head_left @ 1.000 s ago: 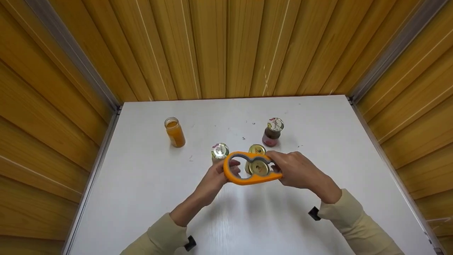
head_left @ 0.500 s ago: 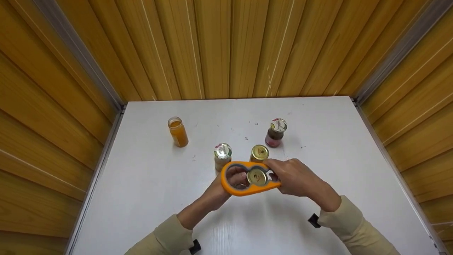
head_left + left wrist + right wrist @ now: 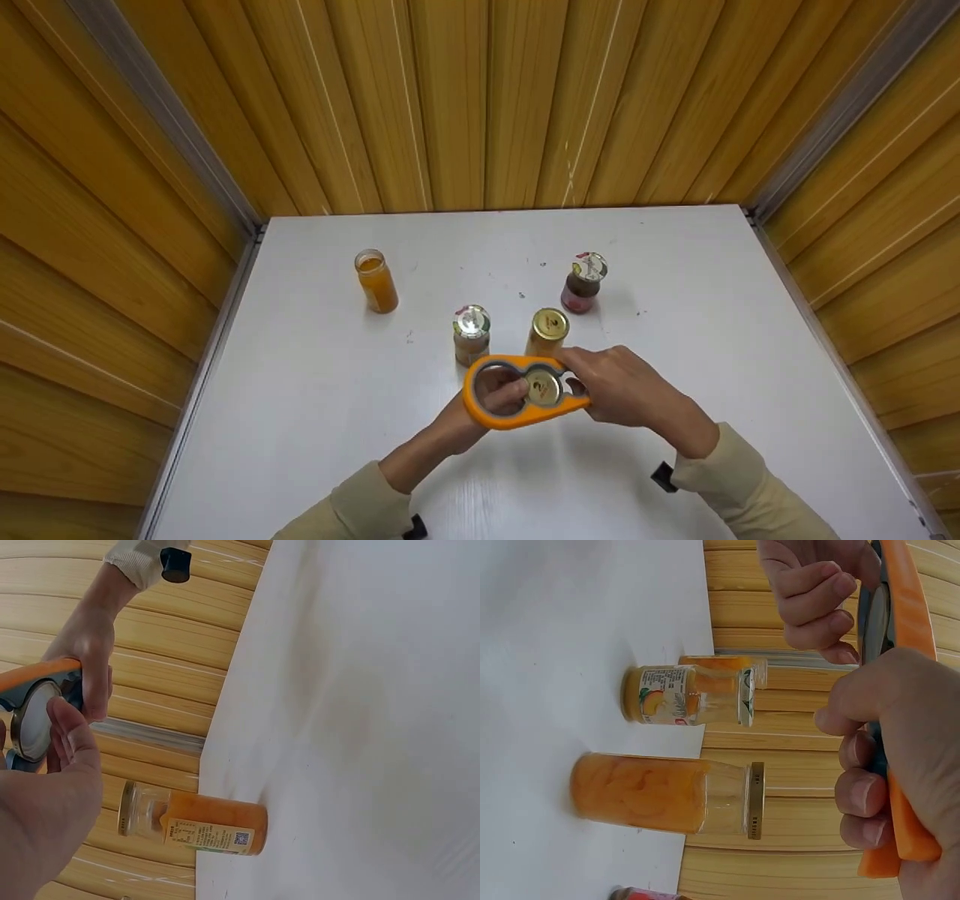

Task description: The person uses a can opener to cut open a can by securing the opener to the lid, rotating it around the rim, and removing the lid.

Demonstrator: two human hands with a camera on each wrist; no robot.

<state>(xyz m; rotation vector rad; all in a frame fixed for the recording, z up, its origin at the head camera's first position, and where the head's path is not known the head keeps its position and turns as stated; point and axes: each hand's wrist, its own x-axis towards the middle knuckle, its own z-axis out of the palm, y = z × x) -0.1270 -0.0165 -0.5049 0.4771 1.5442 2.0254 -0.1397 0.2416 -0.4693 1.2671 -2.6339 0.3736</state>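
An orange jar opener with grey lining is gripped by my right hand at its handle end. A gold jar lid sits in its smaller opening. My left hand is beneath the opener, partly seen through its larger ring, with a digit at the lid's edge. In the left wrist view that hand touches the lid's pale underside; whether it pinches the lid I cannot tell. Just beyond the opener stand a gold-lidded jar of orange fruit and a glass jar with a patterned lid.
An uncapped jar with orange contents stands at the back left of the white table. A jar with dark red contents and a patterned lid is at the back right. Wood-patterned walls enclose the table's sides and back.
Both hands and the jar opener have come closer to my body, and the opener has tilted slightly. My left hand's digit has moved in against the lid. The standing jars have stayed put.
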